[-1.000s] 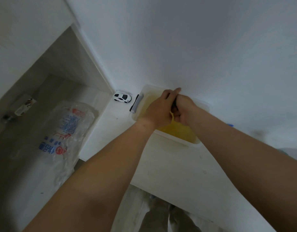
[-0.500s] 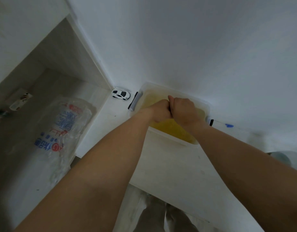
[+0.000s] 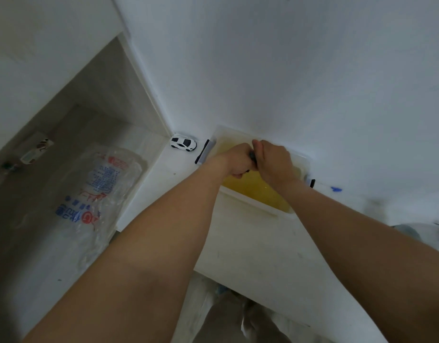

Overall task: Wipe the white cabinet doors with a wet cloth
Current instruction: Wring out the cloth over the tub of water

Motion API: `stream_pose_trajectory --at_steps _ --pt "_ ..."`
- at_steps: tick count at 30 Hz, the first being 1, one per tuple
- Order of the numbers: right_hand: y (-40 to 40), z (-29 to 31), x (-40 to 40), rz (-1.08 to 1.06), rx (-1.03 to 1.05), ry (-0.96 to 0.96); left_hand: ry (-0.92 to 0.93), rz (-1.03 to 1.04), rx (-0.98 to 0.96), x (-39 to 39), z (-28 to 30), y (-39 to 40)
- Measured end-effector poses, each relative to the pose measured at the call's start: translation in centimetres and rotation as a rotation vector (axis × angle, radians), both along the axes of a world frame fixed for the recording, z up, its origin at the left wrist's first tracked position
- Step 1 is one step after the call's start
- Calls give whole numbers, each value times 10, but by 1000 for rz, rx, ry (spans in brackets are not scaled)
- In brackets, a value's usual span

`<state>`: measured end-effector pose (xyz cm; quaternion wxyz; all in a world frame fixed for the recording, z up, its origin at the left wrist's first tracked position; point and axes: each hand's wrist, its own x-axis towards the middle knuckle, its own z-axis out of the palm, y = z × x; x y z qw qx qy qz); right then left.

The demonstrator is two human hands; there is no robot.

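Both my hands are clenched side by side over a translucent plastic tub [image 3: 240, 195] holding yellowish water. My left hand [image 3: 237, 160] and my right hand [image 3: 275, 164] press together, each gripping the cloth [image 3: 252, 155]. Only a dark sliver of the cloth shows between the fists; the rest is hidden inside them. The tub stands against the white cabinet door [image 3: 287, 70], which fills the upper part of the view.
A white toy car [image 3: 183, 142] sits in the corner left of the tub on the white ledge [image 3: 250, 243]. A printed clear plastic bag [image 3: 97, 194] lies on the lower surface at the left. A small blue object [image 3: 336, 188] lies right of the tub.
My left hand's fingers, stretched over the right hand a second ago, have curled into a fist. Both fists have twisted against each other above the tub.
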<state>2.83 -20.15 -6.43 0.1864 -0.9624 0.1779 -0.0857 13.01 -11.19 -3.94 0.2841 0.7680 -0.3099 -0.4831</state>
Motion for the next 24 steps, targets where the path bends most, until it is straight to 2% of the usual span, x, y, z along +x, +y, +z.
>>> stream_pose_trajectory --at_steps 2,4,5,7,12,15,17,21,24 --pt "9 11 -1 -179 226 -64 -60 8 -21 -3 9 2" --pt "10 19 2 -341 591 -67 -63 49 -38 -4 14 5" --pt "12 26 4 -376 668 -79 -61 75 -53 -4 16 6" --pt "13 39 8 -396 723 -87 -74 112 -106 -5 23 10" --pt "10 70 16 -350 533 -151 -312 203 -200 -8 51 24" --pt "16 90 23 -239 600 -184 -419 304 -225 -15 65 42" --pt "29 104 28 -126 628 -196 -419 384 -230 -24 76 61" --pt "83 132 33 88 787 -209 -618 572 -155 -52 99 123" --pt "139 144 30 160 1058 -113 -699 737 -68 -78 111 179"
